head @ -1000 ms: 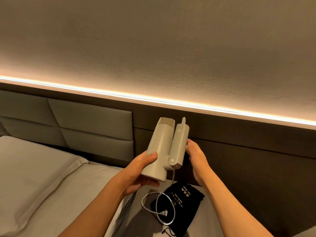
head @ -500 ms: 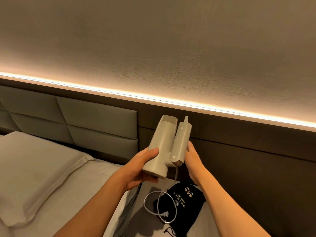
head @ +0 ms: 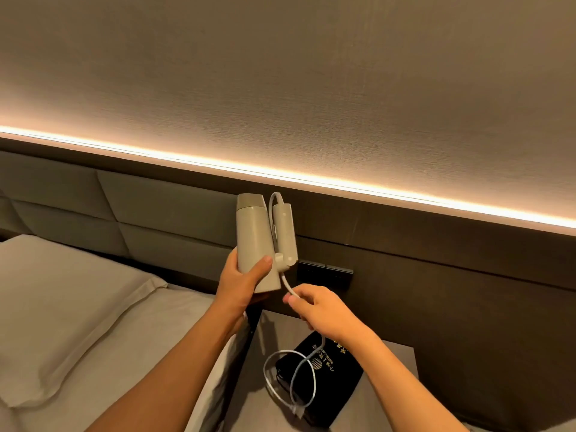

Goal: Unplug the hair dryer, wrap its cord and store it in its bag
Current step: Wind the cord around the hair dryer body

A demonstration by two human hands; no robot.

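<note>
My left hand (head: 241, 283) grips the lower body of the beige hair dryer (head: 253, 241), held upright with its handle folded against the barrel. The white cord (head: 288, 286) leaves the handle's top, runs down between barrel and handle, and comes out below. My right hand (head: 321, 310) pinches the cord just under the dryer. Below my hand the cord hangs in loops, and its plug (head: 296, 410) lies unplugged on the black drawstring bag (head: 333, 378), which rests flat on the bedside table (head: 389, 397).
A dark switch and socket panel (head: 324, 272) sits on the wooden wall panel behind the dryer. The bed with a white pillow (head: 62, 307) and padded headboard (head: 149, 207) lies to the left. A light strip (head: 374, 188) runs along the wall.
My right hand has left the folded handle and moved down to pinch the cord below the dryer. The cord now loops over the handle's top. The view has shifted, showing the wall panel.
</note>
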